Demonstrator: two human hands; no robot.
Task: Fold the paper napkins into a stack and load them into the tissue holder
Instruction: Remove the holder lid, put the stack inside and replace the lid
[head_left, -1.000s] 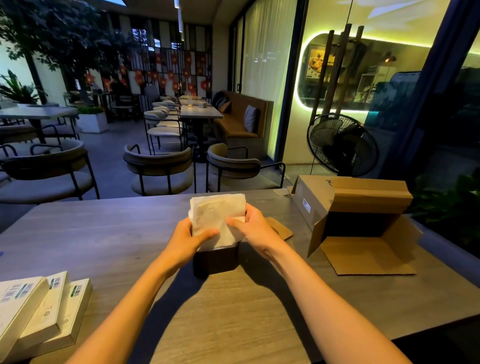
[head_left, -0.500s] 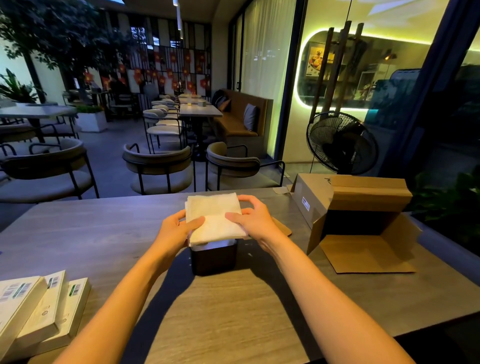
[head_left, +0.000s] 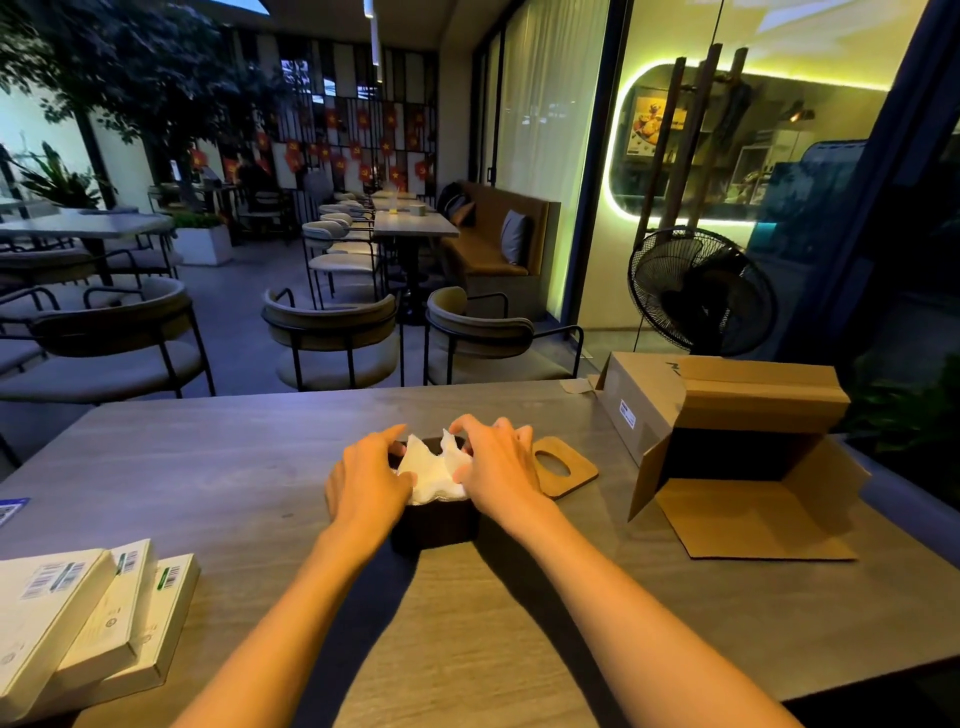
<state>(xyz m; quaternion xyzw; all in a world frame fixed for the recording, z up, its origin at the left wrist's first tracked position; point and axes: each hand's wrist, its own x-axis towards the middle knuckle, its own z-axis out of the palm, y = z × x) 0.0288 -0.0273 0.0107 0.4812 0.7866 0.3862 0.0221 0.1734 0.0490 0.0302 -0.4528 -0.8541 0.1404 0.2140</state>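
A dark square tissue holder (head_left: 435, 524) stands on the wooden table (head_left: 467, 623) in front of me. A white stack of paper napkins (head_left: 432, 474) sits down inside its open top, its far corners sticking up. My left hand (head_left: 366, 478) lies over the holder's left side, with fingers and thumb pressing on the napkins. My right hand (head_left: 496, 470) covers the right side, fingers spread and pushing the napkins down. Most of the stack is hidden by both hands.
A wooden lid with an oval slot (head_left: 563, 466) lies flat just right of the holder. An open cardboard box (head_left: 727, 447) stands at the right. Three white flat boxes (head_left: 88, 618) lie at the near left edge. Chairs (head_left: 332, 338) stand beyond the far edge.
The napkin stack went from upright above the holder, to flat on its rim, to pushed down inside. Both hands dropped with it and now press from the sides.
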